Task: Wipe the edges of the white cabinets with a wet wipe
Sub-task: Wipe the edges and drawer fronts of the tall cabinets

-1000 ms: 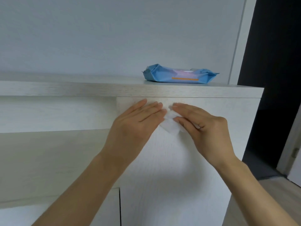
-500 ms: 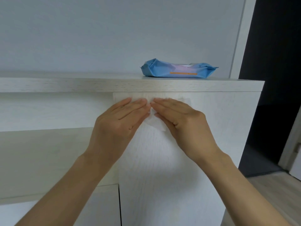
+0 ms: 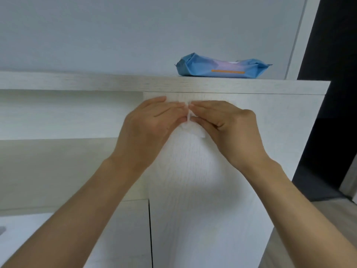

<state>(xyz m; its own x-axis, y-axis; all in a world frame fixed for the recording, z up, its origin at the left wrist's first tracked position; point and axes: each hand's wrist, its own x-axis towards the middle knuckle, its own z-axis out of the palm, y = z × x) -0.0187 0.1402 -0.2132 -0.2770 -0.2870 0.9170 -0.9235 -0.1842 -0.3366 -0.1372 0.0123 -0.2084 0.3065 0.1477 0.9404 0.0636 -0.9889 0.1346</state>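
Left hand (image 3: 148,124) and right hand (image 3: 229,122) pinched wet wipe (image 3: 194,130) between fingers (image 3: 170,109), folding it (my read); next: press along cabinet edge (image 3: 193,85) above fingers

Fingers of the left hand (image 3: 148,128) and right hand (image 3: 231,126) hide most of the wet wipe (image 3: 193,131); above the fingertips, print on the blue pack (image 3: 222,67) is too blurred to read.
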